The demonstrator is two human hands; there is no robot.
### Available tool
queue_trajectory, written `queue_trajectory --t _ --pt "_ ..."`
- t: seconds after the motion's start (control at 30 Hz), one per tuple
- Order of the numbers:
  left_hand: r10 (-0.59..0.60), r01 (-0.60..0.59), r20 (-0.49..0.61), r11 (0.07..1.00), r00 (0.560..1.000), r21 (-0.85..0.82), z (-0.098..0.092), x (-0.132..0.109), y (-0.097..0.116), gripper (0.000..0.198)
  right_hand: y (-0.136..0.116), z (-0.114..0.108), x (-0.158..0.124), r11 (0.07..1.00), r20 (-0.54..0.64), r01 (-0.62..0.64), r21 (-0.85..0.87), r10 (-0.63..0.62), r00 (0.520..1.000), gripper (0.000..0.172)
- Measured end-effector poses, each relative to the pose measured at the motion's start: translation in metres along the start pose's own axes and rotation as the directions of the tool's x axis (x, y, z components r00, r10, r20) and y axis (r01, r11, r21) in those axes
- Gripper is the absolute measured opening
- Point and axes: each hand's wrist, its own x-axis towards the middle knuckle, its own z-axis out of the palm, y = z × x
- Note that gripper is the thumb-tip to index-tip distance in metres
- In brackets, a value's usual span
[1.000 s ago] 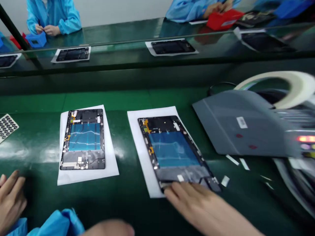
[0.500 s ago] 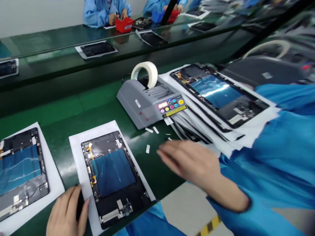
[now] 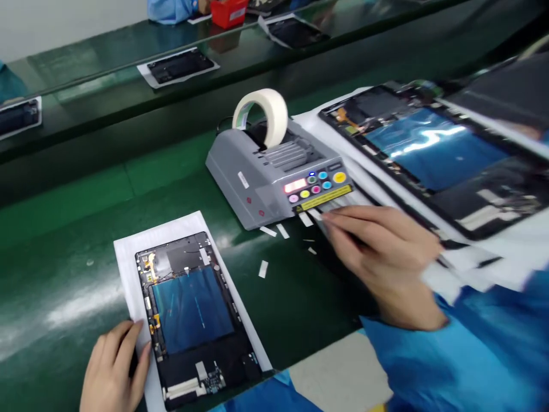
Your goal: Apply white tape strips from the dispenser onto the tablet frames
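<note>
An opened tablet [image 3: 193, 320] with a blue battery lies on a white sheet [image 3: 124, 249] on the green bench. My left hand [image 3: 114, 363] rests at the left edge of that sheet, thumb and fingers apart, gripping nothing. My right hand [image 3: 381, 252] is at the front of a grey tape dispenser [image 3: 240, 177]. Its thumb and fingertips pinch the end of a small white tape strip [image 3: 316, 214] just below the dispenser's yellow label. A roll of cream masking tape [image 3: 278, 117] stands in the dispenser. Several cut tape pieces [image 3: 263, 269] lie scattered on the bench.
Right of the dispenser, another opened tablet [image 3: 433, 149] lies on a stack of sheets. Behind runs a dark green line [image 3: 98, 86] carrying tablets on white paper [image 3: 180, 66]. A red bin [image 3: 229, 12] and a co-worker's blue sleeve [image 3: 169, 10] show at the far side.
My right hand has moved right and up to the dispenser's front and closed on a tape strip. My left hand stays by the sheet. The tablet at far left is gone from view.
</note>
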Motion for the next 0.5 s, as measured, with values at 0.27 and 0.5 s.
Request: queue_trajectory --t 0.27,0.5 --pt "0.028 -0.028 0.005 0.997 1.000 -0.075 0.001 0.008 -0.006 0.021 -0.017 -0.007 -0.011 0.991 0.124 -0.069 -0.118 0.084 0.989 0.048" --pt "0.063 -0.070 -0.043 0.980 0.997 -0.186 0.011 0.011 -0.017 0.021 -0.004 0.010 -0.010 0.991 0.070 -0.026 -0.132 0.036 0.997 0.036"
